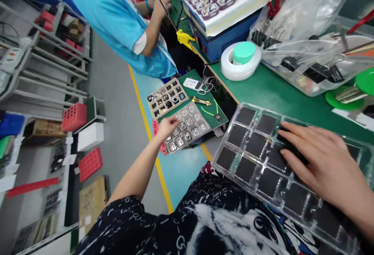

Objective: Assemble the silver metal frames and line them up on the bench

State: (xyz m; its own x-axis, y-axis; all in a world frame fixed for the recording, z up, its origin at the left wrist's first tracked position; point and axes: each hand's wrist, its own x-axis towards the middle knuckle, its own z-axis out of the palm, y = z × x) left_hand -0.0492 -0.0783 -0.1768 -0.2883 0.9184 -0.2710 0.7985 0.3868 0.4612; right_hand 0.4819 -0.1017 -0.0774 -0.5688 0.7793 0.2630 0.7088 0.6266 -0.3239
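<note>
My left hand (168, 127) reaches out over a grey compartment tray (195, 139) that carries several shiny metal-looking parts (187, 136). Its fingers are curled together at the tray's left edge, and whatever they may hold is too small to see. On the right, my right hand (317, 153) lies with fingers stretched out over a clear plastic tray (263, 165). Square black pieces (258, 144) fill its pockets, and the fingertips touch or hover just above one pocket. This clear tray sticks out over the bench edge towards my body.
Beyond the grey tray are a beige tray (161, 112) of small dark parts, a white device (192, 84), a yellow-black cutter (200, 101) and green-handled pliers (216, 115). White tape (228, 68) stands on the green bench. A co-worker in a blue shirt (117, 25) works at upper left.
</note>
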